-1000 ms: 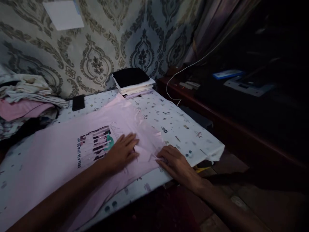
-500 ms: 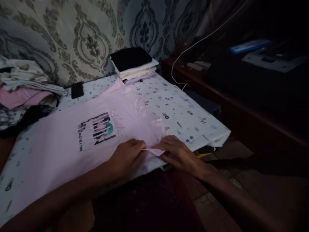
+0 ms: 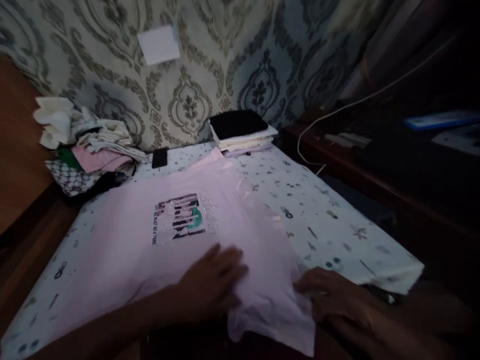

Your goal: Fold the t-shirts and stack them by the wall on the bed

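Observation:
A pale pink T-shirt (image 3: 123,270) lies spread on the table, its printed front facing up and its lower right part draped over the near edge. My left hand (image 3: 213,285) is blurred over the shirt just below the print, fingers apart and holding nothing. At the shirt's right edge is my right hand (image 3: 337,300), its fingertips at the cloth and its fingers loosely stretched, also blurred. The print (image 3: 183,217) shows dark strips, a green patch and lettering.
A patterned white cover (image 3: 322,235) lies over the table. Folded clothes (image 3: 242,130) with a black piece on top stand at the back. Loose clothes (image 3: 93,150) are heaped at the left, beside a dark phone (image 3: 159,158). A white cable (image 3: 337,115) hangs at the right.
Both hands have come off the pinched pink fabric and moved apart. That part of the shirt now hangs down over the near edge. The view has shifted left and upward.

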Tool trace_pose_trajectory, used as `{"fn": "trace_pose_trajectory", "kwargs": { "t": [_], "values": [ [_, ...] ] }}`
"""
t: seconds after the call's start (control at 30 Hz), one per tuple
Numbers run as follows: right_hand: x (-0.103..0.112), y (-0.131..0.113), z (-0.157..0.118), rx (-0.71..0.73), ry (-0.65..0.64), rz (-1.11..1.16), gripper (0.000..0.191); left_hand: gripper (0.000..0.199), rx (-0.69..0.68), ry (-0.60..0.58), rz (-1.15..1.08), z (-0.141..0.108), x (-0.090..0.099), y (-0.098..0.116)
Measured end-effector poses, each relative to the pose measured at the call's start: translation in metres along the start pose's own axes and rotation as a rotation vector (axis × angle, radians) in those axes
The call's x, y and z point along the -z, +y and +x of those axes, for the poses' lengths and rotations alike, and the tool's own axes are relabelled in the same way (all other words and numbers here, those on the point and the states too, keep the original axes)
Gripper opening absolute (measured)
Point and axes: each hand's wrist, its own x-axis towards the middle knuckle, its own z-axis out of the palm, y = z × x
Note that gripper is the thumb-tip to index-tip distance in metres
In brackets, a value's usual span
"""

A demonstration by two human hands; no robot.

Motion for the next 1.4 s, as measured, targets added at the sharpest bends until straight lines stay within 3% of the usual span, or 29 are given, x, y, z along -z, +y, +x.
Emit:
{"fn": "trace_pose_trajectory", "kwargs": {
  "t": [0.07,0.17,0.27,0.37,0.47,0.57,0.7,0.83,1.0,1.13,1.23,1.4],
  "values": [
    [0.01,-0.007,0.027,-0.04,-0.045,-0.01,0.024,0.063,-0.131,-0.071,-0.039,-0.004,-0.001,0.003],
    [0.004,-0.016,0.097,-0.041,-0.152,-0.016,0.028,0.067,-0.076,-0.037,-0.019,-0.003,0.009,-0.007],
    [-0.032,-0.008,0.176,0.004,-0.095,-0.094,0.041,0.065,0.105,0.07,0.108,-0.006,0.019,-0.045],
    [-0.069,0.02,0.23,0.024,-0.169,-0.21,0.052,0.06,0.276,0.167,0.221,-0.031,0.026,-0.098],
    [-0.079,0.057,0.248,0.016,-0.165,-0.353,0.048,0.055,0.466,0.221,0.303,-0.081,0.04,-0.153],
    [-0.063,0.087,0.252,-0.043,-0.037,-0.438,0.036,0.057,0.697,0.292,0.357,-0.139,0.061,-0.203],
    [-0.038,0.106,0.284,-0.258,0.13,-0.19,0.015,0.062,0.94,0.398,0.375,-0.185,0.087,-0.253],
    [-0.038,0.124,0.359,-0.478,0.262,-0.017,0.011,0.06,1.012,0.476,0.352,-0.18,0.096,-0.273],
    [-0.065,0.151,0.43,-0.778,0.381,0.222,0.014,0.057,0.97,0.463,0.352,-0.162,0.101,-0.275],
    [-0.085,0.157,0.445,-0.887,0.495,0.386,0.026,0.057,0.959,0.437,0.347,-0.155,0.11,-0.284],
    [-0.089,0.154,0.447,-0.928,0.561,0.488,0.037,0.056,0.948,0.41,0.36,-0.147,0.117,-0.294],
    [-0.084,0.145,0.446,-0.943,0.592,0.596,0.02,0.056,0.94,0.338,0.402,-0.132,0.126,-0.304]
  ]
}}
